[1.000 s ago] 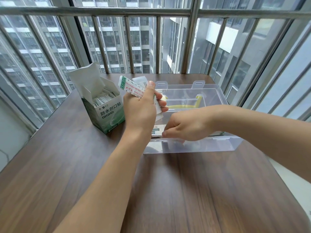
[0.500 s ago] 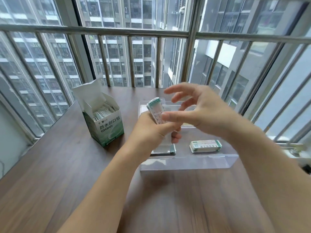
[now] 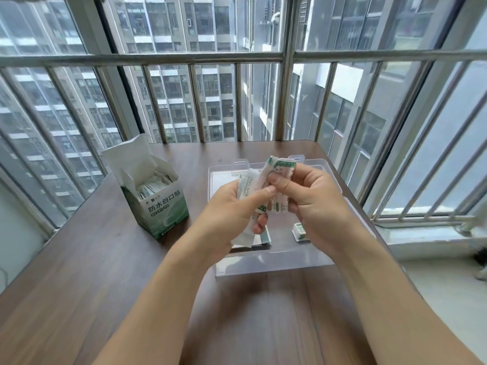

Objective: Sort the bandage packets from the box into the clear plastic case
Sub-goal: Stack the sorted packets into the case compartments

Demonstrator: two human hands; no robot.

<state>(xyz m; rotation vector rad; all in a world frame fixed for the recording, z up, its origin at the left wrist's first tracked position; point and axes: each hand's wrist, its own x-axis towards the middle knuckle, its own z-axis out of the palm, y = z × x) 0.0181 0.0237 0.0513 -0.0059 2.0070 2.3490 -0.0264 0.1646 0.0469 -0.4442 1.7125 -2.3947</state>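
both hands hover over the clear plastic case [image 3: 266, 262]: left hand [image 3: 232, 206] grips a fan of white-and-green bandage packets [image 3: 250, 185], right hand [image 3: 311, 196] pinches one. two stacks lie inside; one green-and-white cardboard box [image 3: 163, 209] stands left.

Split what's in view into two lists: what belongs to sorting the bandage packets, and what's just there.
Belongs to the job:
- green bandage box, open, packets inside
- clear plastic case, with packets already in it
- handful of packets held by left hand and right hand

Just there:
- wooden table
- window bars
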